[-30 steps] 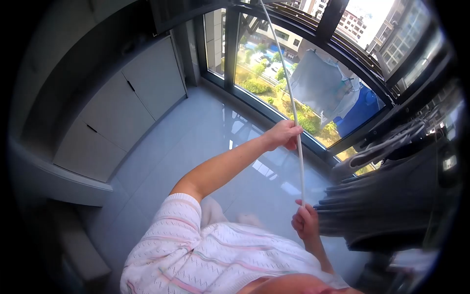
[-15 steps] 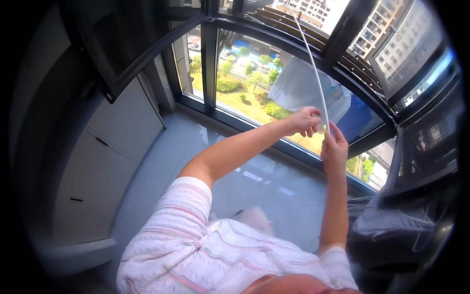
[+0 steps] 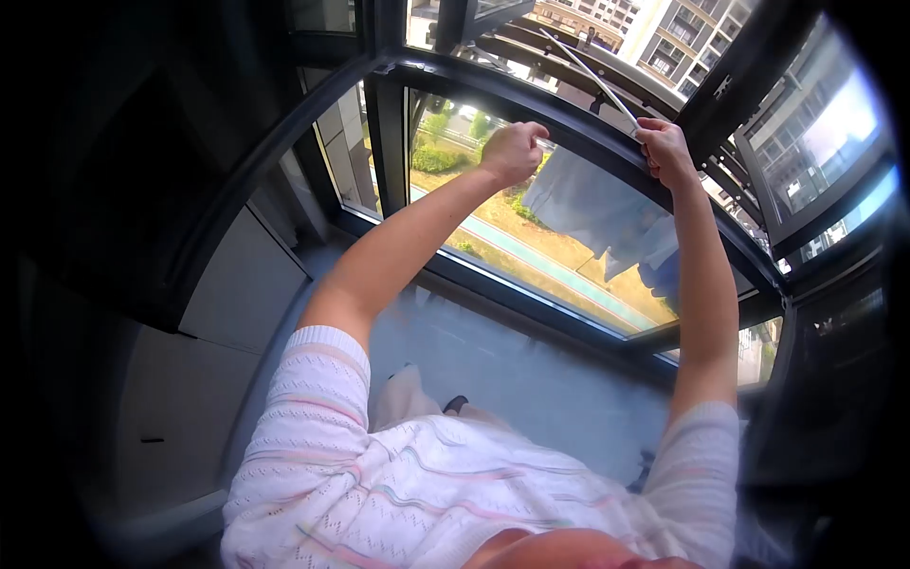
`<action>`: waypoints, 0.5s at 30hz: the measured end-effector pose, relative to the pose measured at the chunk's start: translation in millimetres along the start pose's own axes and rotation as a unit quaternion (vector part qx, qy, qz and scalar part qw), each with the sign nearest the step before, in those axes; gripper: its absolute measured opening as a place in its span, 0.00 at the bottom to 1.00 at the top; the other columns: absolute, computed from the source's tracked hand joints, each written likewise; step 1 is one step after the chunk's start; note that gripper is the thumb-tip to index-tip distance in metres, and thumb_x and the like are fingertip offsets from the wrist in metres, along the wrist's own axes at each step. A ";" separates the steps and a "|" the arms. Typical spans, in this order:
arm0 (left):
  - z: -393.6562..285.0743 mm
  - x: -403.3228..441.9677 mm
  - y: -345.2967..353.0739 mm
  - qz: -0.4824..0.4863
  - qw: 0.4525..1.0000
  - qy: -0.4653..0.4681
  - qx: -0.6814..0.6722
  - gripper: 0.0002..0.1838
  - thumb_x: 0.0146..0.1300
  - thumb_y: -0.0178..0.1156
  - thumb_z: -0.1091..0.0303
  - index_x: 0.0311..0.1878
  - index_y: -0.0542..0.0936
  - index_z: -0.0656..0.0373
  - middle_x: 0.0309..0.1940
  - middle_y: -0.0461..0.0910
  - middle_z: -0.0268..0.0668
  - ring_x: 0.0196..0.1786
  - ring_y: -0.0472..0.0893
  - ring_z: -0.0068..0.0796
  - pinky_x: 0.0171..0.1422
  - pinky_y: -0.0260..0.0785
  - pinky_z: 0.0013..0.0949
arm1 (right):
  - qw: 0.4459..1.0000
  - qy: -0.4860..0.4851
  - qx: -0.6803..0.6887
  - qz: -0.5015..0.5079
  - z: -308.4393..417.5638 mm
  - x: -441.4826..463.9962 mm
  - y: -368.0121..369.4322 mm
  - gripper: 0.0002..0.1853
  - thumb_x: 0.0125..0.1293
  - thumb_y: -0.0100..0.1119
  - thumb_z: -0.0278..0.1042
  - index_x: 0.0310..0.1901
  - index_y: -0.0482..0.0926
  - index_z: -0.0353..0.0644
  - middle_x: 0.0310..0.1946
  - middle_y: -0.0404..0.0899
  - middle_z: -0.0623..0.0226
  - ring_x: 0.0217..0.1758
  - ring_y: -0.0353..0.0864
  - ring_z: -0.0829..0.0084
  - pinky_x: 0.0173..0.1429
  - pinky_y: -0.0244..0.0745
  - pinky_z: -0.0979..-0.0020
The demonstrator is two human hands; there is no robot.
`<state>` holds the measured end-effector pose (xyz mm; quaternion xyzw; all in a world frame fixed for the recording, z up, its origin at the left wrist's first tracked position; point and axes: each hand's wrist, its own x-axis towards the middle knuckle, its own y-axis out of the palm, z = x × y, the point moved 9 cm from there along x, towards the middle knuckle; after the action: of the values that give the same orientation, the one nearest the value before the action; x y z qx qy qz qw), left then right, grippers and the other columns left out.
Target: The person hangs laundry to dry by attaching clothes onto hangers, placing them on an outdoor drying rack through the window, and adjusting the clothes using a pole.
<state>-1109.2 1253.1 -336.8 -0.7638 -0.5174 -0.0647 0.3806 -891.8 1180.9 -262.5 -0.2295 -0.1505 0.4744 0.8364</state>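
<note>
White pole (image 3: 586,76) here, slanting up across the opening above the window frame (image 3: 569,121), its near end gripped tight in the right hand (image 3: 665,152). Left hand (image 3: 512,154) is just curled into a loose fist, nothing I can see in it, well apart from the pole. Some pale cloth (image 3: 583,194) hangs outside behind the glass, and grey floor (image 3: 550,379) shows below.

bright light comes in through the window (image 3: 559,247). the left side is very dark. edges look bent and blurry.
</note>
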 end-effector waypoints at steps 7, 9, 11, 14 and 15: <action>38.9 108.4 -41.4 -0.088 0.967 0.120 0.206 0.12 0.53 0.52 0.65 0.41 0.79 0.51 0.42 0.76 0.36 0.50 0.73 0.37 0.56 0.65 0.37 | 0.998 0.012 -0.055 -0.011 54.6 26.9 32.4 0.17 0.55 0.53 0.26 0.48 0.75 0.38 0.15 0.64 0.74 0.13 0.59 0.81 0.15 0.53 0.75; 53.0 129.5 -38.8 -0.060 0.960 0.118 0.246 0.13 0.55 0.51 0.59 0.41 0.79 0.48 0.43 0.77 0.34 0.50 0.73 0.37 0.55 0.63 0.40 | 0.996 0.000 -0.082 -0.026 53.2 36.8 37.3 0.17 0.55 0.53 0.27 0.48 0.76 0.38 0.16 0.66 0.73 0.14 0.61 0.81 0.15 0.54 0.75; 73.6 147.6 -30.5 -0.029 0.953 0.089 0.287 0.14 0.56 0.48 0.53 0.40 0.80 0.44 0.44 0.77 0.33 0.49 0.73 0.38 0.54 0.61 0.44 | 0.995 -0.004 -0.090 -0.035 58.9 38.7 43.6 0.17 0.54 0.54 0.27 0.48 0.76 0.38 0.17 0.68 0.72 0.14 0.62 0.81 0.15 0.56 0.75; 89.2 151.4 -19.3 0.030 0.948 0.069 0.310 0.14 0.56 0.48 0.52 0.36 0.82 0.43 0.44 0.77 0.32 0.49 0.73 0.36 0.53 0.61 0.45 | 0.985 -0.026 -0.161 -0.045 65.7 52.8 63.8 0.22 0.53 0.53 0.29 0.52 0.73 0.39 0.18 0.66 0.72 0.12 0.61 0.83 0.13 0.54 0.78; 86.4 146.7 -22.6 -0.008 0.950 0.073 0.305 0.14 0.55 0.51 0.50 0.33 0.83 0.42 0.41 0.77 0.31 0.49 0.72 0.33 0.52 0.60 0.43 | 0.982 -0.041 -0.177 -0.045 63.0 65.2 70.6 0.21 0.52 0.54 0.29 0.51 0.74 0.39 0.18 0.68 0.71 0.13 0.63 0.82 0.14 0.57 0.77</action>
<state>-1086.7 1421.8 -313.6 -0.6007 -0.4892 0.0379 0.6312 -939.6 1283.7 -243.9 -0.3472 -0.2768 0.4115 0.7960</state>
